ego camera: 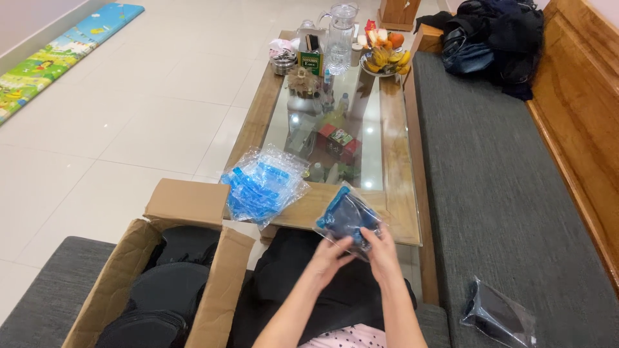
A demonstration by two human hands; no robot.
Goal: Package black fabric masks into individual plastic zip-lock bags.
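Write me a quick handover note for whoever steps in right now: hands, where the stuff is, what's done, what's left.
Left hand and right hand: both grip one clear bag with a dark item over the lap.
Stack of empty blue-striped bags: on the near table corner.
Cardboard box: open at the left, dark items inside.
Done: one bagged dark item lies on the grey cushion at the right.
Left: the bag in hand looks unsealed; the box appears far from emptied.
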